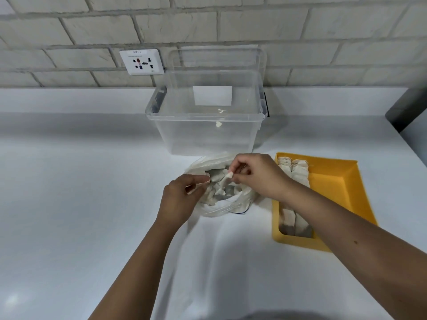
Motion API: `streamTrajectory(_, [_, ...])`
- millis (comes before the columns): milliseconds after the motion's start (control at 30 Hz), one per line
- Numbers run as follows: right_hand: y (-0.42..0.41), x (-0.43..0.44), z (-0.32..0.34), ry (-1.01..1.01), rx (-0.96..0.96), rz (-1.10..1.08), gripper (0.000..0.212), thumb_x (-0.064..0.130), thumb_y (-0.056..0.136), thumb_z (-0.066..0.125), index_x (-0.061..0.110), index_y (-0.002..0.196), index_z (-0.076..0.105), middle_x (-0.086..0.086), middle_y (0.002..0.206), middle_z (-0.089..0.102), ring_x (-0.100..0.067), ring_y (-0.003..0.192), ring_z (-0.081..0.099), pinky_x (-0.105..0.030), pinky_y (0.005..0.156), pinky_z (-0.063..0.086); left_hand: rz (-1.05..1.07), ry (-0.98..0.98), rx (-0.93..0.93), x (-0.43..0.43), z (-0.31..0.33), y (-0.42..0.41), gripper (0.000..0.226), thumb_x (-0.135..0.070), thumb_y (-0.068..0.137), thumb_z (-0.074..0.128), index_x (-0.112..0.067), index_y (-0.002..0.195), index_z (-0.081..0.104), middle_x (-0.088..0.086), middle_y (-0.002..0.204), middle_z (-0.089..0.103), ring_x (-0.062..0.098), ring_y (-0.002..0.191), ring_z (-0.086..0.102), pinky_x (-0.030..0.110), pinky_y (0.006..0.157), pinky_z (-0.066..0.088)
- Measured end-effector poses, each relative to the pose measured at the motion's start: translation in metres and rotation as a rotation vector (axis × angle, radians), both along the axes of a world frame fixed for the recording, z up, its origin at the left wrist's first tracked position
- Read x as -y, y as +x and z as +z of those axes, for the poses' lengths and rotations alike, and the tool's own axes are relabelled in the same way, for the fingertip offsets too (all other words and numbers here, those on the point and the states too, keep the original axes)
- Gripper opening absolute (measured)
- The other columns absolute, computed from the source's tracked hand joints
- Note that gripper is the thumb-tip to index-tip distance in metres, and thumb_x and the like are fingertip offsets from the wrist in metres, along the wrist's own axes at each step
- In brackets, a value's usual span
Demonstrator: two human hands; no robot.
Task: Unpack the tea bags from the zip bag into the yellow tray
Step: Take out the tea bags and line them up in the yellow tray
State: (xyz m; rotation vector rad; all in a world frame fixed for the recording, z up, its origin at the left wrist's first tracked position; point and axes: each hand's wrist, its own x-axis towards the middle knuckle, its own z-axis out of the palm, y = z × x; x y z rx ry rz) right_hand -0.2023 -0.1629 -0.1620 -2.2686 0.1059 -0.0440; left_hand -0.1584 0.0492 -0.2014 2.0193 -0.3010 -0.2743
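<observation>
Head view, one frame. Nearest the camera, both bare forearms reached forward over the white counter (92, 192).

Left hand (182, 195): fingers curled, thumb and forefinger pinching what I took to be the near-left rim of the zip bag (215, 209). The picture was soft there, so that is a judgement.

Right hand (256, 176): thumb and forefinger pinching one tea bag (228, 176) at the bag's mouth, other fingers loosely curled behind. It was not yet clear of the bag.

The zip bag lay mouth-open on the counter between the hands, just left of the yellow tray (342, 181). A heap of loose tea bags (217, 188) was left inside – count not readable.

In the tray, the unpacked bags (295, 174) lay in two rows along its left wall, partly hidden by the right forearm. The rest of the tray floor was bare yellow.

Progress, my estimate: well started but not finished. The bag was far from emptied, and the tray had room for more.

Further back, a clear plastic box (208, 132) stood open, with a white label (212, 95) on its far wall. A pale scrap or two showed in or on it – I could not say which. Its lid seemed to lean behind it.

A dark object (406, 109) was cut off at the right edge; I could not identify it.

Beyond the counter stood a pale brick wall (323, 31) with a wall socket (141, 61).
</observation>
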Motion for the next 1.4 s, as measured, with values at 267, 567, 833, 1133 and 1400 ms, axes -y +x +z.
streamTrajectory(267, [-0.011,0.002,0.002,0.57,-0.029,-0.141,0.017,-0.005,0.076,0.076,0.004,0.083,0.062,-0.02,0.087,0.071,-0.029,0.081,0.074,-0.04,0.084,0.058,0.136,-0.346,-0.487,0.013,0.019,-0.012,0.016,-0.015,0.093,0.067,-0.004,0.095,0.078,0.02,0.094,0.076,0.027,0.085,0.075,0.029,0.081,0.061])
streamTrajectory(567, [-0.02,-0.006,0.007,0.492,0.073,-0.093,0.018,0.005,0.072,0.082,0.007,0.079,0.066,-0.008,0.084,0.073,-0.021,0.079,0.074,-0.023,0.077,0.056,0.118,-0.374,-0.436,0.019,0.033,-0.014,0.02,-0.015,0.096,0.061,-0.01,0.111,0.072,0.013,0.105,0.076,0.029,0.097,0.073,0.032,0.082,0.061])
streamTrajectory(833, [-0.006,-0.013,0.01,0.494,0.053,-0.066,0.018,0.004,0.074,0.081,0.0,0.08,0.065,-0.016,0.077,0.072,-0.03,0.072,0.073,-0.038,0.077,0.06,-0.136,-0.087,-0.023,0.016,0.037,-0.011,0.016,-0.023,0.088,0.075,-0.029,0.103,0.076,-0.013,0.089,0.075,0.0,0.083,0.068,0.011,0.073,0.048])
streamTrajectory(1133, [0.019,-0.029,-0.036,-0.174,-0.239,-0.035,0.013,0.017,0.087,0.065,0.006,0.089,0.073,-0.009,0.085,0.073,-0.024,0.082,0.068,-0.038,0.079,0.054,0.178,0.058,0.052,0.007,0.02,-0.002,0.016,-0.027,0.093,0.066,-0.017,0.084,0.076,0.001,0.072,0.074,0.027,0.075,0.07,0.036,0.073,0.053])
streamTrajectory(1400, [0.023,-0.038,-0.036,-0.285,-0.277,-0.06,0.024,0.029,0.08,0.074,0.005,0.079,0.071,-0.007,0.085,0.071,-0.023,0.085,0.065,-0.035,0.072,0.051,0.223,-0.053,-0.076,0.001,0.018,-0.002,0.009,-0.018,0.092,0.066,-0.019,0.092,0.075,-0.002,0.07,0.075,0.02,0.07,0.074,0.037,0.075,0.061])
